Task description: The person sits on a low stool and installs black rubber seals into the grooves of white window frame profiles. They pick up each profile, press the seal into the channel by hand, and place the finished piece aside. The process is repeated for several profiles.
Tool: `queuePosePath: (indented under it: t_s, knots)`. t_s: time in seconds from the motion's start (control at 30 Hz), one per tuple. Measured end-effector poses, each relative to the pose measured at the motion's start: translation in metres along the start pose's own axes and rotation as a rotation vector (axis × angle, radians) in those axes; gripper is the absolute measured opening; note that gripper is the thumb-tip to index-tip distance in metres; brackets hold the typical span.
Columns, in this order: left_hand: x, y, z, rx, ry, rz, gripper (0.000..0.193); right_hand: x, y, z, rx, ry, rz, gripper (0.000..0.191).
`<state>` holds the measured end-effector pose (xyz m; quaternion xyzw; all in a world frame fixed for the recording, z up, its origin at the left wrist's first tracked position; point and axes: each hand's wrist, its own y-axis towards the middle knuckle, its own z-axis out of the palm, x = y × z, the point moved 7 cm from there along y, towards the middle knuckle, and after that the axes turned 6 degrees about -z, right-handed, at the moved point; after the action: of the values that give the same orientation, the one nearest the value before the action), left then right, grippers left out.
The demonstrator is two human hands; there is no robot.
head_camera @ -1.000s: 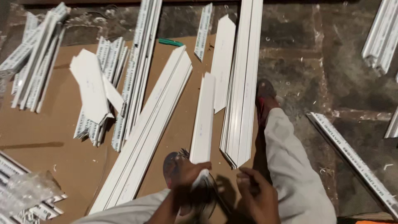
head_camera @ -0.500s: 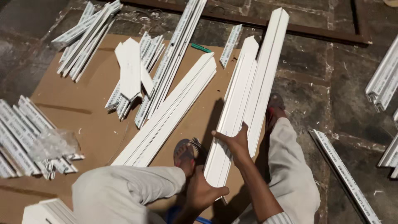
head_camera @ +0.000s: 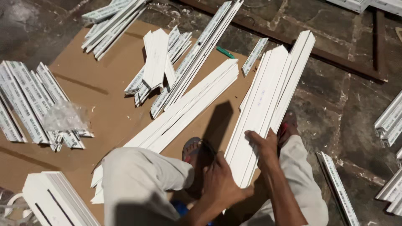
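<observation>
I crouch over a brown cardboard sheet on the floor. My right hand grips the upper side of a bundle of long white plastic profiles that runs from my knees up to the right. At the bundle's near end my left hand holds the strips by their lower edge. A second long white bundle lies to the left of it. My foot in a sandal rests between the two bundles.
Short white strips and printed film-covered profiles lie on the cardboard. A crumpled clear plastic bag sits at the left. More profiles lie at the right on the stone floor. A green marker lies near the top.
My hands moved from my foot to the right bundle; the right hand took hold first, the left now grips its near end. The view shifted left and down.
</observation>
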<state>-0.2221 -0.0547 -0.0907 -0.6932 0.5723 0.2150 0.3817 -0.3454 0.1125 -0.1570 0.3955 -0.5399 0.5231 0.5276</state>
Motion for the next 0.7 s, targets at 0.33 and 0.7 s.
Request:
queuePosePath:
  t_s: [0.33, 0.7]
  knots:
    - [0.013, 0.066, -0.055, 0.365, -0.800, -0.137, 0.101, 0.070, -0.033, 0.076, 0.264, -0.014, -0.146, 0.066]
    - [0.031, 0.097, -0.111, 0.092, -0.606, 0.199, 0.070, 0.079, -0.028, 0.132, 0.427, 0.082, -0.229, 0.072]
